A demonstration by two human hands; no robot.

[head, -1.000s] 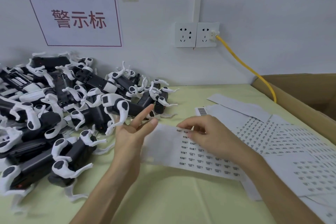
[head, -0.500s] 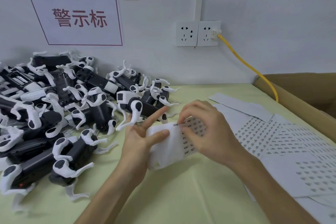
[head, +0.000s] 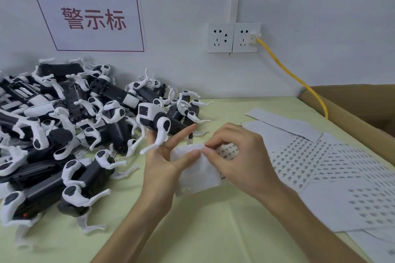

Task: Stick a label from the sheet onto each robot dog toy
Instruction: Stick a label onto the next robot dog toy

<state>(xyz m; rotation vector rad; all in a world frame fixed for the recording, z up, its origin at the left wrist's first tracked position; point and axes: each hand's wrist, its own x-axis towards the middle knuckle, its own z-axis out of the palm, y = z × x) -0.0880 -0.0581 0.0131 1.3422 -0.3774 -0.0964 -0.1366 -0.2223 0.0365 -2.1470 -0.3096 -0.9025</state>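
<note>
Label sheet (head: 196, 174), bent and curled, sits between both hands just above the counter (head: 213, 230). The left hand (head: 164, 164) presses its thumb on the sheet's blank white part while its index finger points straight out; the other fingers (head: 149, 134) reach up round the robot dog toy (head: 158, 120) just behind them, though how firmly they grasp it cannot be told. The right hand (head: 241, 158) has its fingers curled over the sheet, thumb and forefinger pinching at the printed edge right beside the left thumb. To the right of the fingers, more label sheets (head: 320, 168) lie fanned on the counter, with a cardboard box (head: 363, 109) past them. Left of the fingers and beyond, a heap of black and white robot dogs (head: 64, 126) lies against the wall, under a sign (head: 94, 17). A yellow cable (head: 299, 81) runs from the wall socket (head: 245, 37).
</note>
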